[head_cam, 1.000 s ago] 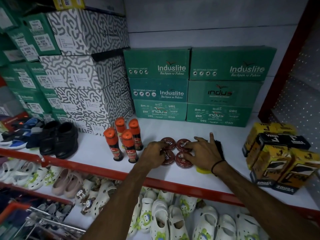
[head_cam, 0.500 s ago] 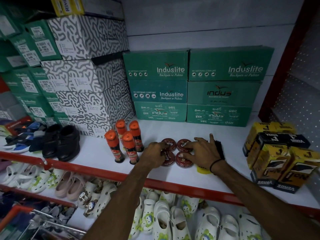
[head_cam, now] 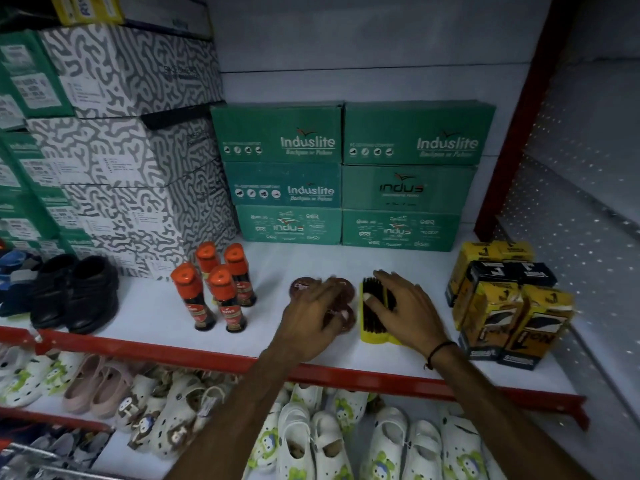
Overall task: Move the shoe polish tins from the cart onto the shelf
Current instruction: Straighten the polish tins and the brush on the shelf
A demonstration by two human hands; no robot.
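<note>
Several round dark-red shoe polish tins lie in a tight cluster on the white shelf, just right of its middle. My left hand hovers flat over the cluster with fingers spread, hiding most of the tins; it is blurred. To their right lies a yellow shoe brush with black bristles. My right hand grips that brush, thumb on its left side and fingers over the far side.
Orange-capped polish bottles stand left of the tins, with black shoes further left. Yellow-black boxes are stacked at the right, green shoe boxes behind. White clogs fill the lower shelf. A cart's wire edge shows bottom left.
My right hand has left the tins and moved right onto the brush. My left hand has slid over the top of the tin cluster. The camera has shifted.
</note>
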